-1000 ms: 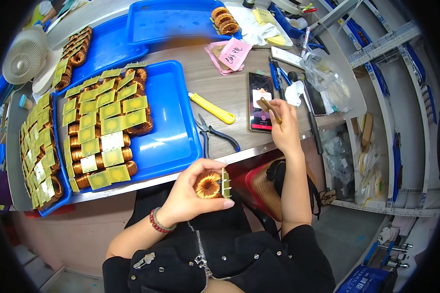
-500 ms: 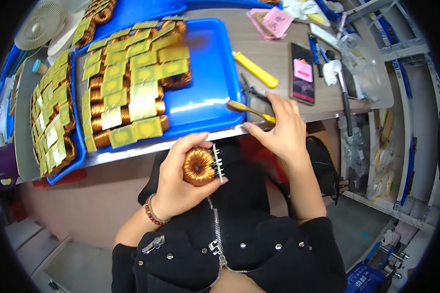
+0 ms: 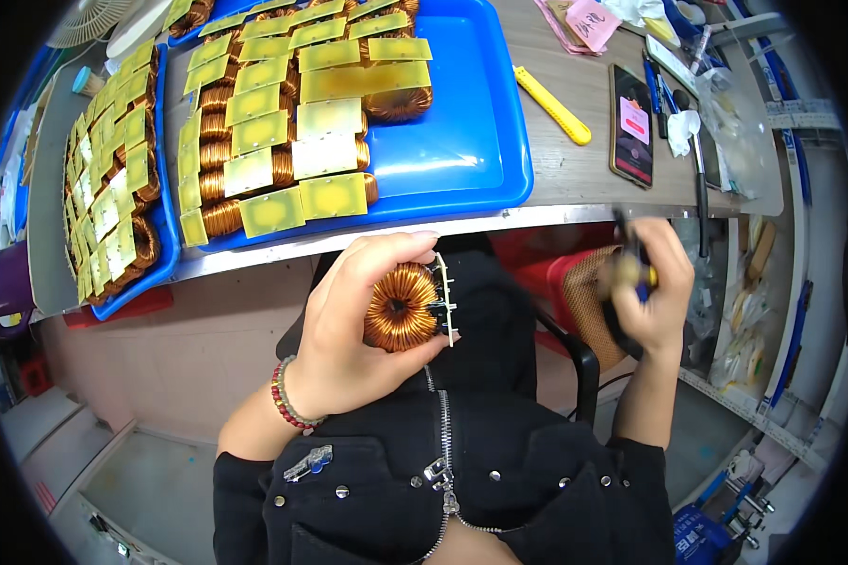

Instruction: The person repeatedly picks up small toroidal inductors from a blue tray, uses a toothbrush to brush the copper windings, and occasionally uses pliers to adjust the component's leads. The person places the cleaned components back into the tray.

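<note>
My left hand point(image 3: 349, 315) is closed round a copper-wound toroidal coil point(image 3: 400, 309), held upright above my lap. A small circuit board point(image 3: 446, 299) with pins sticking out stands on edge against the coil's right side, gripped between thumb and fingers. Off to the right, past the table's front edge, my right hand point(image 3: 658, 282) is closed on a small brush point(image 3: 624, 273) with a yellow handle. A dark tool, seemingly the cutters, also shows at this hand, but motion smears it.
Blue trays point(image 3: 513, 160) hold rows of coils topped with yellow-green boards point(image 3: 259, 104). On the grey table point(image 3: 570, 174) lie a yellow-handled knife point(image 3: 553, 105), a phone point(image 3: 631, 127), pink notes point(image 3: 594, 24) and pens. A chair point(image 3: 584, 363) stands below the edge, shelving point(image 3: 801, 282) at right.
My right hand has picked up the brush from the table edge and swung right and down. The dark cutters have left the table too. My left hand keeps its hold on the coil.
</note>
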### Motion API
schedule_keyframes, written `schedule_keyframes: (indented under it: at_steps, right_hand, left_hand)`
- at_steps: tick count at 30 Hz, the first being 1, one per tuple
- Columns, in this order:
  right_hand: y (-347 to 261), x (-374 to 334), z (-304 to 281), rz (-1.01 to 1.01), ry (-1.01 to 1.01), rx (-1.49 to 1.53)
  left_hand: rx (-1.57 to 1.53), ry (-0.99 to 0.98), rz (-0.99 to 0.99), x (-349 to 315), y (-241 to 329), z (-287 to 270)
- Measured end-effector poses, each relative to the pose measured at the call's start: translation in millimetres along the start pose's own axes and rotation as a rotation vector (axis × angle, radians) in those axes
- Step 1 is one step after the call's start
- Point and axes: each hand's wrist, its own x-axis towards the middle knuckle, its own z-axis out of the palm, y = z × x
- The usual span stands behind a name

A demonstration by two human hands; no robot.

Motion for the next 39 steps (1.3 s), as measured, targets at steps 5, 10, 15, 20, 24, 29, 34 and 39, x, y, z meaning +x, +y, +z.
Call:
schedule_keyframes:
  at_steps: [5, 10, 15, 20, 24, 29, 34, 39]
  right_hand:
    - [-38, 6, -3, -0.41, -0.055, -0.225]
    - [-45, 19, -7, -0.464, -0.105, -0.297]
    - [-44, 20, -7, -0.478, -0.136, -0.276]
    - [-46, 20, -7, -0.469, -0.16, -0.229]
    - [-41, 17, -8, -0.485, -0.171, -0.236]
    - [-44, 18, -11, -0.48, -0.146, -0.216]
    - [-45, 15, -9, -0.492, -0.08, -0.274]
    - [-42, 16, -6, -0.576, -0.023, -0.298]
  left_hand:
    - [0.121, -0.147, 0.102, 5, 6, -5]
    - [0.128, -0.151, 0.107, 3, 12, -4]
    - [0.15, -0.152, 0.113, 3, 15, -2]
    - [0.123, -0.113, 0.098, 2, 17, 1]
    - [0.066, -0.03, 0.082, 0, 17, 7]
    - [0.108, -0.074, 0.089, 1, 18, 5]
    - [0.166, -0.158, 0.083, 0, 20, 1]
    - [0.125, -0.075, 0.079, -1, 20, 4]
